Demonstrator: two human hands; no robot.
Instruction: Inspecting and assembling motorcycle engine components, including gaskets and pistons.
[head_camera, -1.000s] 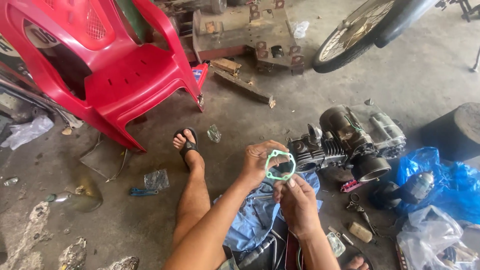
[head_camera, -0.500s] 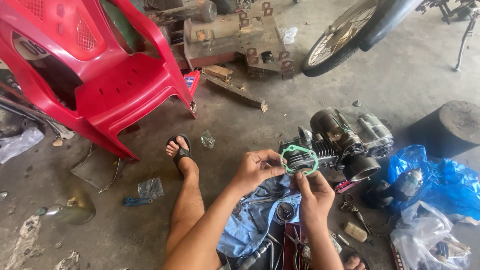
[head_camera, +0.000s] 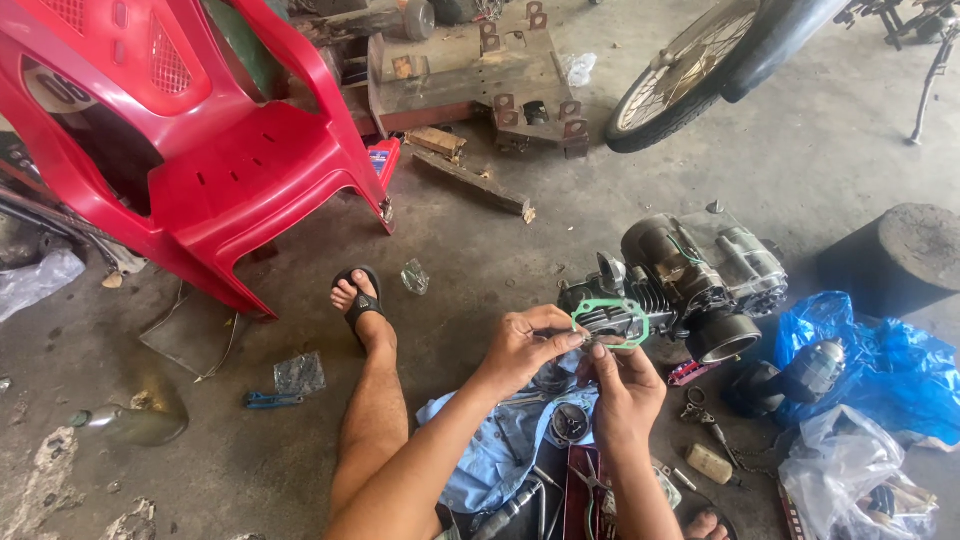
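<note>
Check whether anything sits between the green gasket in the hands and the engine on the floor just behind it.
Nothing visible does. Left hand and right hand pinch the green gasket directly in front of the engine; no tool, rag or part shows in the gap between them.

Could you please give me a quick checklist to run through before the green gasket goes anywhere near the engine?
1. Gasket gripped by both hands: ok, left hand and right hand pinch its lower edge.
2. Gasket intact: cannot tell, the hands hide part of the ring.
3. Engine within reach: ok, it lies on the floor just behind the gasket.
4. Engine's mating face clean: cannot tell, too small to see.
5. Tools close by: ok, they lie on the blue cloth below the hands.
</note>
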